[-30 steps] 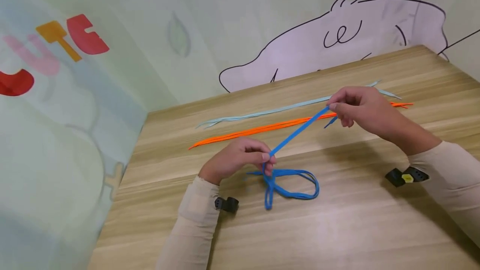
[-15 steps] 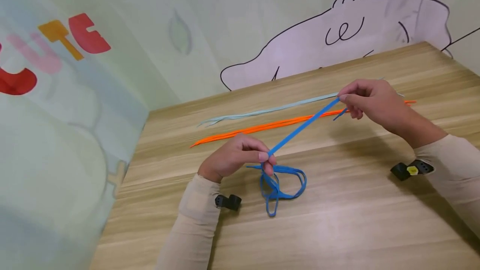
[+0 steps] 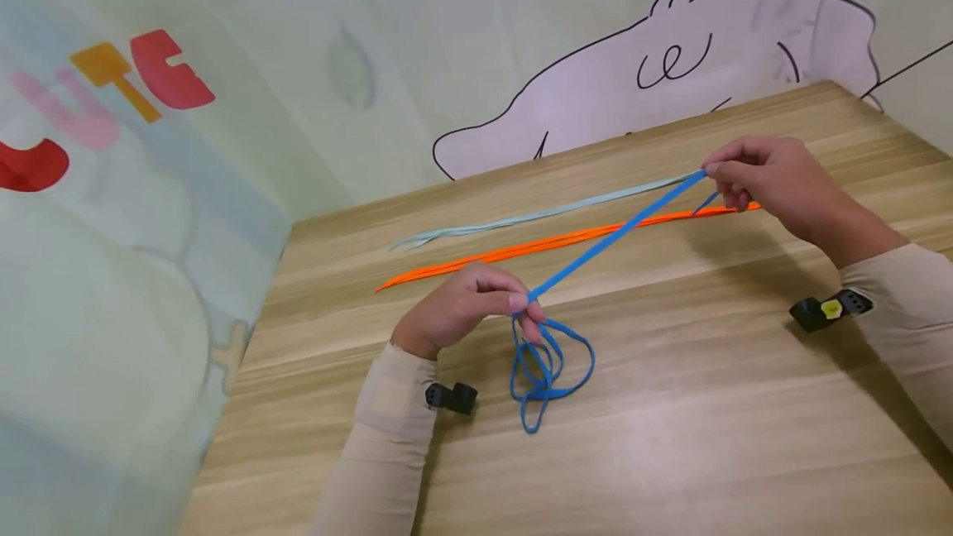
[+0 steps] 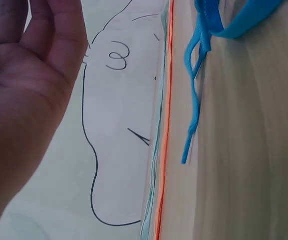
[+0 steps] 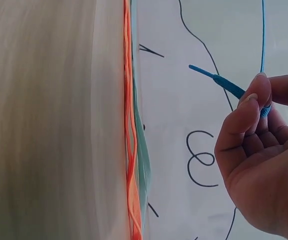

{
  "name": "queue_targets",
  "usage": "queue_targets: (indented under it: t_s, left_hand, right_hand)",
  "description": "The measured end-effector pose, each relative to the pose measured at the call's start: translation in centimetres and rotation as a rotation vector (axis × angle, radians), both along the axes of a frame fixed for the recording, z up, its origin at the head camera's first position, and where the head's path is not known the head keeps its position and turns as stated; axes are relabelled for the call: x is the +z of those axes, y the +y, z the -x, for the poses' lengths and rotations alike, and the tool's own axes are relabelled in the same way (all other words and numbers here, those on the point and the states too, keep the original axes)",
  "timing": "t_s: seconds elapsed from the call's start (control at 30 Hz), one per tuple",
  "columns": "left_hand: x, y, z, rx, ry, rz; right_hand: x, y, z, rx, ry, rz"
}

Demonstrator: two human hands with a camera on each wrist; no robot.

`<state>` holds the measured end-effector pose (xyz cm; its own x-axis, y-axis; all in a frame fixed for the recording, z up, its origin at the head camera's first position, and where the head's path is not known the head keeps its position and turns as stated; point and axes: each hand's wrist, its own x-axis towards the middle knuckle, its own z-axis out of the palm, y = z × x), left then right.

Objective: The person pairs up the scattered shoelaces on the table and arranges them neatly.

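Note:
A blue shoelace point(image 3: 618, 232) stretches taut between both hands, slanting up to the right. My left hand point(image 3: 476, 304) pinches it between thumb and fingers in the head view; the rest dangles below in loose loops that reach down by the tabletop. My right hand point(image 3: 778, 184) pinches the lace close to one end, and the short tip pokes out past the fingers in the right wrist view. In the left wrist view the left hand point(image 4: 34, 75) shows its palm side, its fingertips cut off by the frame, and another blue tip hangs free.
An orange shoelace point(image 3: 506, 253) lies lengthwise across the wooden table point(image 3: 670, 437), behind the hands. Farther back, a pale blue shoelace point(image 3: 536, 215) lies roughly parallel to it. A wall covering with cartoon drawings point(image 3: 596, 98) stands behind the table.
My right hand has moved up and to the right, lengthening the taut blue stretch. The loops below my left hand have lifted and drawn in. The left hand has barely moved.

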<state>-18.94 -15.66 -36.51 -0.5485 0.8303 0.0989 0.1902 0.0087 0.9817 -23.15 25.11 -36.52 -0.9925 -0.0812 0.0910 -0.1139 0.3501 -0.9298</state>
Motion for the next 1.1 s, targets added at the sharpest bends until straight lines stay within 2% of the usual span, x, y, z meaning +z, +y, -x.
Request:
queue_targets:
  t_s: [0.17,0.37,0.5,0.6,0.8,0.93,1.03,1.1]
  left_hand:
    - [0.1,-1.3,0.2,0.054,-0.027,-0.089]
    - [0.6,-3.4,0.7,0.125,-0.052,-0.257]
    - [0.7,-4.4,1.1,0.123,-0.042,-0.375]
    - [0.5,-5.0,1.3,0.122,-0.048,-0.409]
    - [-0.6,-6.2,2.0,0.237,-0.084,-0.411]
    - [-1.1,-7.4,2.6,0.332,-0.104,-0.410]
    - [-1.3,-8.3,2.8,0.420,-0.114,-0.377]
    - [-1.4,-8.9,2.9,0.486,-0.114,-0.326]
  right_hand:
    - [-0.2,0.7,-0.5,-0.015,-0.008,-0.009]
    - [-0.8,1.3,-1.1,-0.022,-0.015,-0.022]
    - [-1.4,1.9,-1.3,-0.018,-0.061,0.021]
    - [-1.9,2.2,-1.3,0.009,-0.093,0.083]
    - [-3.0,3.5,-0.9,0.137,-0.128,0.230]
    - [-3.4,4.5,-0.7,0.267,-0.125,0.386]
    - [-3.6,5.1,-0.5,0.360,-0.111,0.500]
    - [-3.8,5.5,-0.4,0.392,-0.096,0.527]
